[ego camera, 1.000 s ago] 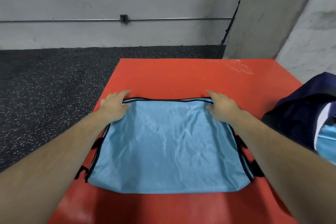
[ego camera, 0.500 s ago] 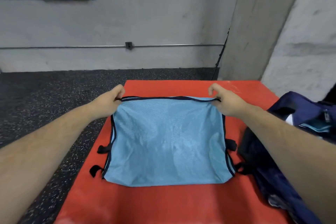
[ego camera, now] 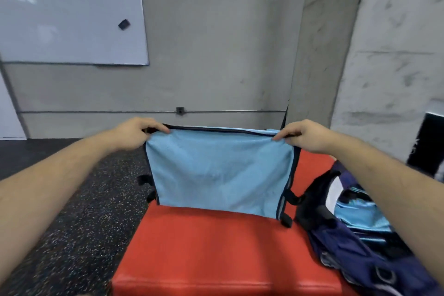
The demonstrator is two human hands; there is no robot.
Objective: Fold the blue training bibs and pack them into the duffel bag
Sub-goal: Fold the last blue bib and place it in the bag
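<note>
Pinching top corners, left grip and right grip hang the bib flat for folding, bag at four o'clock.

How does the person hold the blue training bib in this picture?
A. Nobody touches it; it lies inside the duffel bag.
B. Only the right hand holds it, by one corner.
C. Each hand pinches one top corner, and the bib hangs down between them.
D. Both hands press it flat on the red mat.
C: the left hand and the right hand each pinch a top corner of the blue training bib, which hangs down over the red mat.
</note>
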